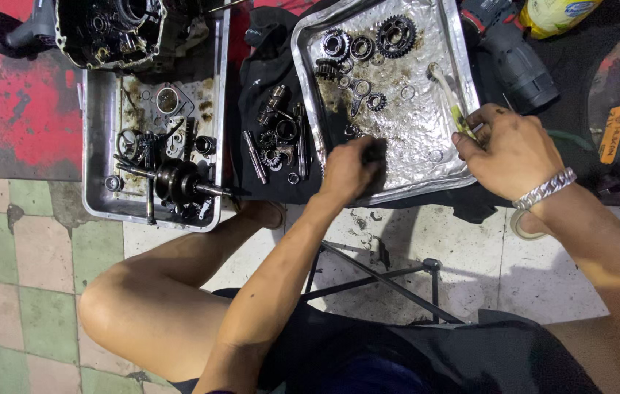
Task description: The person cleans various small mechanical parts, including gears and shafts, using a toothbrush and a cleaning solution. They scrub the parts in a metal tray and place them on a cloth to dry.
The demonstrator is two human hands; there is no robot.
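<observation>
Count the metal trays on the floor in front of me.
2. One tray sits on the left, holding a crankshaft and small parts. The other tray is to the right, holding gears, by both hands. More may lie outside the view.

Person seated on tiled floor (25,292). Left hand (350,169) closed around a small dark part, resting at the near edge of an oily metal tray (463,80). Right hand (507,149) grips a pale-handled brush (450,98) over the same tray; steel bracelet (543,191) at the wrist. Gears (396,35) lie at the tray's far end. A second tray (98,201), to the left, holds a crankshaft (175,181). Shafts and small gears (277,138) lie on black cloth between the trays.
</observation>
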